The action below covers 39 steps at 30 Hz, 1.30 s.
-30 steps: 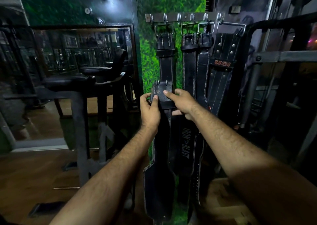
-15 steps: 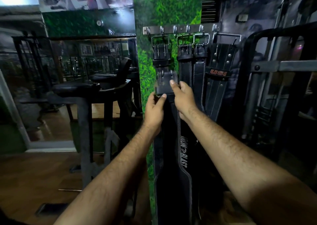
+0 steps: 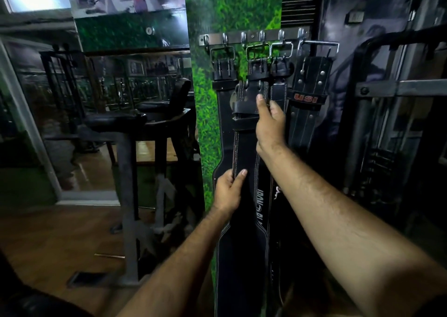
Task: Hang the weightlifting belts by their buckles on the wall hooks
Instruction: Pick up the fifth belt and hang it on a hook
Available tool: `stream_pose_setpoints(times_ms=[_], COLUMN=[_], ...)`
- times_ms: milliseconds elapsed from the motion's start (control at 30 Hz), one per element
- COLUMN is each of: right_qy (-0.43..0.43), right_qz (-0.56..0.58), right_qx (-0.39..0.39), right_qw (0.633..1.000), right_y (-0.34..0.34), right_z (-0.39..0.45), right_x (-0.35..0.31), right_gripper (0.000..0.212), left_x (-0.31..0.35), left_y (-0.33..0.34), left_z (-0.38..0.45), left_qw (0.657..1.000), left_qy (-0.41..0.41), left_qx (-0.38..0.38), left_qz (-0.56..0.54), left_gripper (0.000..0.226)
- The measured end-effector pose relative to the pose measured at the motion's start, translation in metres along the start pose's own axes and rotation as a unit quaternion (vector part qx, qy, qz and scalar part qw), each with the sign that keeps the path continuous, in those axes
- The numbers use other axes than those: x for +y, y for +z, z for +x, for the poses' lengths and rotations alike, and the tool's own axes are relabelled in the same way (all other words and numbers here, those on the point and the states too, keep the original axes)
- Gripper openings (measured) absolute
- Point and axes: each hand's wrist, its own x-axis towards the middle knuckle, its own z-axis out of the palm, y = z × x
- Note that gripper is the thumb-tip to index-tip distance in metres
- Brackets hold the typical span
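A metal hook rail (image 3: 251, 37) is fixed high on the green wall panel. Several black weightlifting belts hang from it by their buckles, among them a leftmost belt (image 3: 223, 74) and a wide belt with a red USI label (image 3: 306, 97) at the right. I hold another black belt (image 3: 244, 147) upright in front of them. My right hand (image 3: 269, 123) grips its upper end just below the buckle (image 3: 250, 91), which sits under the rail. My left hand (image 3: 228, 191) pinches the strap's left edge lower down.
A black gym bench and frame (image 3: 135, 128) stands to the left over a wooden floor. A dark metal rack (image 3: 399, 99) rises at the right. A mirror (image 3: 72, 99) covers the left wall.
The belt's buckle end has risen toward the rail with my right hand. My left hand has slid down from the buckle to the strap. The view has tilted upward.
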Motion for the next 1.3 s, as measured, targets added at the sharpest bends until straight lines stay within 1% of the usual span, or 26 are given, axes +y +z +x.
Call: stream_pose_setpoints(times_ms=[67,133,200,233,300,400,467,600,633,700,733,833,867,933,967,1033,1067,1167,1233,1300], right_qy=[0.021,0.038,0.046,0.050,0.055,0.061,0.051,0.055,0.055,0.064,0.067,0.060,0.056,0.049,0.050,0.057,0.063,0.070,0.073,0.063], right_qz=[0.010,0.024,0.032,0.030,0.025,0.023,0.020,0.021,0.028,0.033,0.032,0.028,0.023,0.014,0.013,0.007,0.003,-0.016,-0.034,-0.056], right_qx=[0.015,0.035,0.038,0.034,0.018,0.017,0.023,0.031,0.034,0.034,0.030,0.018,0.016,0.015,0.018,0.006,0.000,-0.026,-0.055,-0.077], right_qw=[1.000,0.998,0.998,0.998,0.998,0.998,0.998,0.998,0.998,0.997,0.997,0.998,0.998,0.999,0.999,0.998,0.998,0.997,0.995,0.993], right_y=[-0.005,-0.010,-0.011,-0.011,-0.011,-0.009,-0.006,0.000,0.000,0.000,0.001,0.004,0.005,0.006,0.006,0.006,0.007,0.010,0.011,0.014], right_z=[-0.002,-0.008,-0.010,-0.010,-0.009,-0.007,-0.009,-0.012,-0.012,-0.016,-0.016,-0.014,-0.015,-0.018,-0.018,-0.019,-0.018,-0.023,-0.025,-0.031], right_x=[0.004,0.008,0.009,0.008,0.004,0.011,0.012,0.016,0.018,0.014,0.012,0.007,0.005,0.004,0.004,0.007,0.010,0.012,0.018,0.015], right_gripper=[0.036,0.054,0.060,0.058,0.046,0.030,0.026,0.027,0.033,0.056,0.062,0.066,0.065,0.062,0.063,0.064,0.064,0.058,0.068,0.072], left_x=[-0.007,-0.016,-0.028,-0.036,-0.047,-0.053,-0.057,-0.063,-0.063,-0.058,-0.058,-0.046,-0.037,-0.018,-0.005,0.027,0.043,0.089,0.104,0.110], left_y=[-0.003,-0.008,-0.016,-0.021,-0.028,-0.034,-0.040,-0.052,-0.056,-0.058,-0.060,-0.057,-0.053,-0.047,-0.045,-0.040,-0.038,-0.030,-0.024,-0.017], left_z=[-0.003,-0.008,-0.018,-0.024,-0.032,-0.032,-0.032,-0.032,-0.031,-0.030,-0.028,-0.024,-0.021,-0.009,-0.002,0.014,0.023,0.043,0.051,0.055], left_qw=[1.000,0.999,0.998,0.996,0.994,0.990,0.988,0.983,0.982,0.978,0.975,0.975,0.978,0.984,0.987,0.995,0.997,0.998,0.998,0.998], left_qy=[-0.011,-0.020,-0.050,-0.066,-0.091,-0.110,-0.116,-0.133,-0.137,-0.154,-0.162,-0.176,-0.173,-0.162,-0.145,-0.098,-0.075,-0.019,-0.002,0.013], left_qx=[-0.004,-0.016,-0.024,-0.025,-0.033,-0.040,-0.048,-0.052,-0.059,-0.073,-0.079,-0.079,-0.072,-0.049,-0.045,-0.022,-0.005,0.026,0.028,0.060], left_qz=[0.013,0.025,0.043,0.051,0.052,0.075,0.095,0.113,0.118,0.122,0.127,0.107,0.089,0.060,0.050,0.020,-0.001,-0.053,-0.058,-0.029], left_gripper=[0.022,0.027,0.025,0.025,0.026,0.013,0.014,0.019,0.018,0.013,0.011,0.008,0.015,0.050,0.050,0.015,0.005,0.007,0.009,0.020])
